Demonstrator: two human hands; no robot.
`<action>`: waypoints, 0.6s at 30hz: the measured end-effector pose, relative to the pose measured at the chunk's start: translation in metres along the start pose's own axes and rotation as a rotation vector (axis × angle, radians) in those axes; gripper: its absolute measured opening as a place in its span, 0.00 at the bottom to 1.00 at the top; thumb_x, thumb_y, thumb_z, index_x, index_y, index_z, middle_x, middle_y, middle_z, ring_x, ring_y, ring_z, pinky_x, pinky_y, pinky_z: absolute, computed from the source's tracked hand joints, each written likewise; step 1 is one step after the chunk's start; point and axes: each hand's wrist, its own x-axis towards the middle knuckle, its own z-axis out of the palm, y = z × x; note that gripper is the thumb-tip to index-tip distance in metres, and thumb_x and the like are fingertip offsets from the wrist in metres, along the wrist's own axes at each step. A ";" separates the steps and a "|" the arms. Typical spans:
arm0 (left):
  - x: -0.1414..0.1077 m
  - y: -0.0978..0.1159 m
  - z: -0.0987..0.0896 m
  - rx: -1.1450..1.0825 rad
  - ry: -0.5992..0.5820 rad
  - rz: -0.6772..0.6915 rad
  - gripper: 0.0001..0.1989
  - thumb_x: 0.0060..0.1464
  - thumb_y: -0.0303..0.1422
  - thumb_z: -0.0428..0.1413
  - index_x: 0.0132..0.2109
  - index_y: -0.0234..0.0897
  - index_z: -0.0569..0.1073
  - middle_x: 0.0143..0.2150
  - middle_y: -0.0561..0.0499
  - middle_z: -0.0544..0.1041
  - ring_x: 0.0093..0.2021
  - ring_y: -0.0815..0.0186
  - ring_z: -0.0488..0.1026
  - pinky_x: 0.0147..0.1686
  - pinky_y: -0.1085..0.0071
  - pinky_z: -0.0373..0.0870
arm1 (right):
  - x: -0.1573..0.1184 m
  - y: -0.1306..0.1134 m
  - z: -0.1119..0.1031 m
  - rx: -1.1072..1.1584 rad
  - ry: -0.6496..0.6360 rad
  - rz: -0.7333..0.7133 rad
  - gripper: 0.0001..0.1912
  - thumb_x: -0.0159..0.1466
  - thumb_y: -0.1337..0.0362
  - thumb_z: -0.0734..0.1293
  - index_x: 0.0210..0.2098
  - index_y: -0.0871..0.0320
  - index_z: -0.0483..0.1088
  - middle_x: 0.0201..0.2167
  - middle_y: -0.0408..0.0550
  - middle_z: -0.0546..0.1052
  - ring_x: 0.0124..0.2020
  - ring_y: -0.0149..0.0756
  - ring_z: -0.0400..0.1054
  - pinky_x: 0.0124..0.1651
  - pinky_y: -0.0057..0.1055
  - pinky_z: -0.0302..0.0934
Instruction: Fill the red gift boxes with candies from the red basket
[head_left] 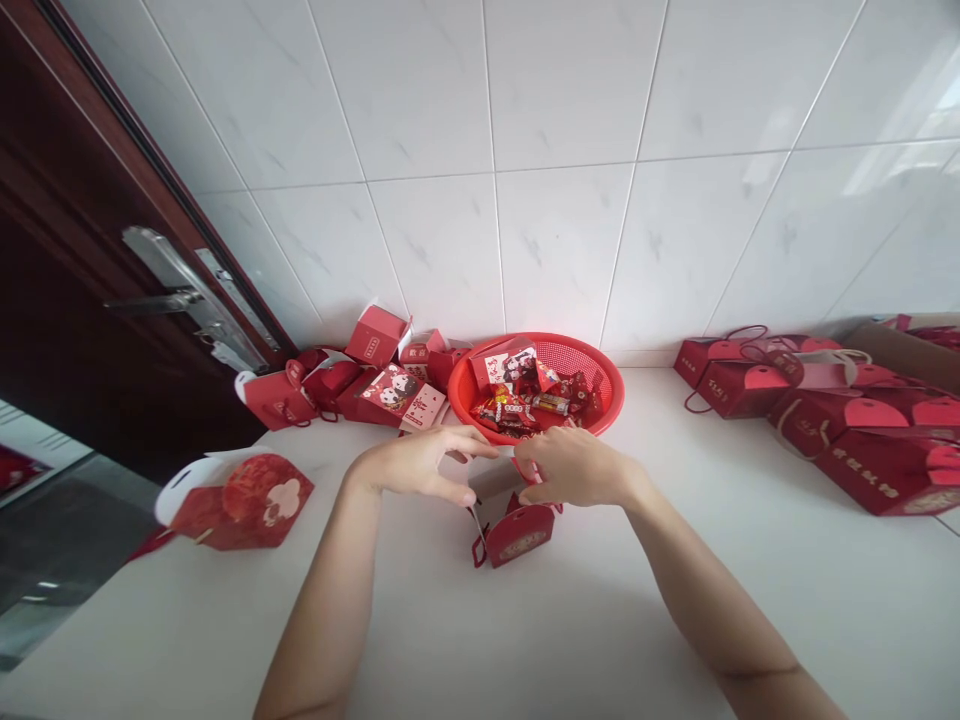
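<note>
**White-tiled wall (pixel 555 90) behind a smooth white tabletop (pixel 450 640)**

Through the head camera, my only view, I see a small dark-red card box (pixel 519 540) with a pale interior, standing open between and slightly below both hands. Its long axis seems to run away from me, towards a round red plastic basket (pixel 616 395) just beyond.

The left hand (pixel 420 465) is half open, thumb and fingers apart, thumb tip at the box's left edge. The right hand (pixel 574 468) overlaps the box more, fingers curled in; I can't tell whether they pinch it.

Shiny red-wrapped sweets (pixel 555 403) fill the basket. Dark-red card gift boxes with handles (pixel 810 425) line the right; a dark wooden door (pixel 60 220) stands left.
</note>
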 end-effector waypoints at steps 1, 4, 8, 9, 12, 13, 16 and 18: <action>0.002 0.000 0.001 -0.005 0.007 -0.022 0.30 0.51 0.40 0.64 0.61 0.47 0.73 0.63 0.47 0.71 0.59 0.56 0.70 0.55 0.66 0.67 | 0.001 -0.001 0.001 -0.003 0.001 -0.013 0.12 0.61 0.55 0.70 0.31 0.55 0.68 0.26 0.44 0.75 0.32 0.39 0.70 0.30 0.30 0.49; 0.009 0.004 0.006 0.007 0.021 -0.054 0.27 0.52 0.41 0.63 0.59 0.46 0.74 0.59 0.48 0.74 0.57 0.56 0.71 0.53 0.67 0.67 | 0.002 -0.005 0.003 0.006 -0.035 -0.055 0.16 0.60 0.49 0.71 0.33 0.55 0.69 0.29 0.45 0.75 0.33 0.39 0.70 0.30 0.29 0.49; 0.016 0.018 0.016 0.092 0.029 -0.086 0.21 0.52 0.40 0.63 0.54 0.49 0.76 0.52 0.51 0.77 0.53 0.56 0.72 0.49 0.68 0.67 | 0.007 -0.010 0.012 0.001 -0.124 -0.103 0.15 0.59 0.51 0.71 0.36 0.55 0.71 0.25 0.43 0.72 0.30 0.37 0.68 0.29 0.29 0.49; 0.018 0.022 0.019 0.111 0.037 -0.108 0.19 0.52 0.40 0.63 0.52 0.48 0.77 0.51 0.51 0.77 0.53 0.56 0.72 0.48 0.68 0.66 | 0.009 -0.011 0.013 -0.017 -0.130 -0.107 0.13 0.59 0.53 0.71 0.35 0.56 0.72 0.24 0.43 0.71 0.29 0.37 0.68 0.29 0.29 0.48; 0.021 0.028 0.029 0.139 0.070 -0.155 0.16 0.49 0.35 0.64 0.46 0.45 0.76 0.50 0.50 0.76 0.53 0.55 0.71 0.45 0.68 0.66 | 0.010 -0.011 0.015 -0.039 -0.135 -0.110 0.09 0.60 0.58 0.71 0.32 0.57 0.72 0.23 0.42 0.70 0.27 0.35 0.66 0.29 0.29 0.47; 0.023 0.030 0.032 0.145 0.082 -0.165 0.15 0.48 0.33 0.64 0.44 0.43 0.75 0.49 0.50 0.75 0.52 0.56 0.71 0.44 0.68 0.66 | 0.009 -0.011 0.014 -0.034 -0.136 -0.111 0.09 0.60 0.57 0.70 0.32 0.56 0.71 0.23 0.42 0.70 0.26 0.34 0.66 0.28 0.29 0.47; 0.025 0.032 0.040 0.178 0.109 -0.189 0.13 0.47 0.31 0.64 0.40 0.41 0.71 0.46 0.50 0.73 0.48 0.57 0.72 0.39 0.68 0.65 | 0.004 -0.006 0.009 0.006 -0.161 -0.116 0.15 0.61 0.52 0.70 0.28 0.56 0.69 0.21 0.41 0.70 0.24 0.32 0.64 0.27 0.29 0.46; 0.025 0.033 0.043 0.203 0.115 -0.197 0.13 0.47 0.32 0.64 0.38 0.41 0.69 0.45 0.51 0.72 0.44 0.59 0.72 0.37 0.68 0.65 | 0.001 -0.002 0.006 0.068 -0.204 -0.122 0.19 0.61 0.49 0.70 0.25 0.57 0.67 0.20 0.40 0.70 0.23 0.31 0.64 0.26 0.28 0.46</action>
